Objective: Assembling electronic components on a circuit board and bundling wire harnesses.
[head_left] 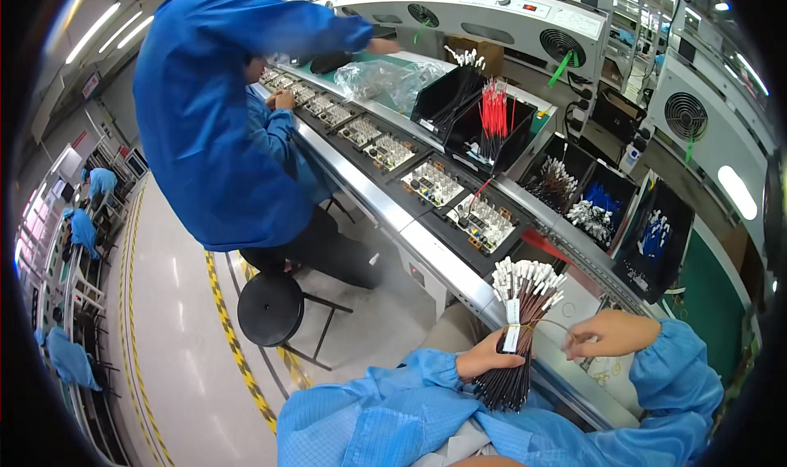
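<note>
Left hand [489,355] curls round a bristly, white-tipped wire bundle [531,303]; right hand [613,333] pinches a thin, curved strand [554,323]

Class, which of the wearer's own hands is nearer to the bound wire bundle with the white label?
Left. The left hand grips the wire bundle; the right hand is off to the bundle's right, beside a thin strand.

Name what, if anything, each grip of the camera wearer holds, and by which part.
The left grip holds a wire bundle around its middle, below the white connectors. The right grip may pinch a thin strand; blur hides where.
</note>
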Demonstrator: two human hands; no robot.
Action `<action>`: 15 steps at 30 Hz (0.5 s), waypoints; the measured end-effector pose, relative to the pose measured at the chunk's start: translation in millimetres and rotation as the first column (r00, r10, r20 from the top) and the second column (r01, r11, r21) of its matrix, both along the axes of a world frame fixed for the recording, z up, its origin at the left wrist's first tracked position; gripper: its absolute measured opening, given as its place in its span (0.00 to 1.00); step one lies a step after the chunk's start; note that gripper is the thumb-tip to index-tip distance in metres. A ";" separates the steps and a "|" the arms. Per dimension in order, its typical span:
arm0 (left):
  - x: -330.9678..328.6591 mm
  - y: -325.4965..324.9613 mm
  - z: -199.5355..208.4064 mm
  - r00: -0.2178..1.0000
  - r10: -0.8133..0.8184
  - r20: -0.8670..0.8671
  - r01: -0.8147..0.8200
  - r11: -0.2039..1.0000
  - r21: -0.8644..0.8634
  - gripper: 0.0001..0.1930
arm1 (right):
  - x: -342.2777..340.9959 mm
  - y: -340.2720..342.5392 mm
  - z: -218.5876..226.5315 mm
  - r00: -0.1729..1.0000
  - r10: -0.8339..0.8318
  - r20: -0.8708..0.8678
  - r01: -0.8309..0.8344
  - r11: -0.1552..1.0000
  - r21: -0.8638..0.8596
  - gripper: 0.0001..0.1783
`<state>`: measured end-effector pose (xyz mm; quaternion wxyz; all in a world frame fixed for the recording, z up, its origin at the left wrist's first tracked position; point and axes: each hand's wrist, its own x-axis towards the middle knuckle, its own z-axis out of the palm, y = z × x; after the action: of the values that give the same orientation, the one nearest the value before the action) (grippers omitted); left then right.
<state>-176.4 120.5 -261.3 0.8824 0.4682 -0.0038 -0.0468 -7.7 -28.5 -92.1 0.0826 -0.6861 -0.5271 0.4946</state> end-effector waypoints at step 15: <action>1.3 -0.8 10.1 0.998 0.013 0.061 -0.024 0.983 0.181 0.31 | -29.5 17.3 -36.7 0.909 -0.338 -0.243 0.384 0.907 0.174 0.11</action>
<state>-175.1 119.6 -251.2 0.8358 0.5481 -0.0216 -0.0246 -37.2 -11.2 -128.7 0.3020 -0.7037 -0.4297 0.4785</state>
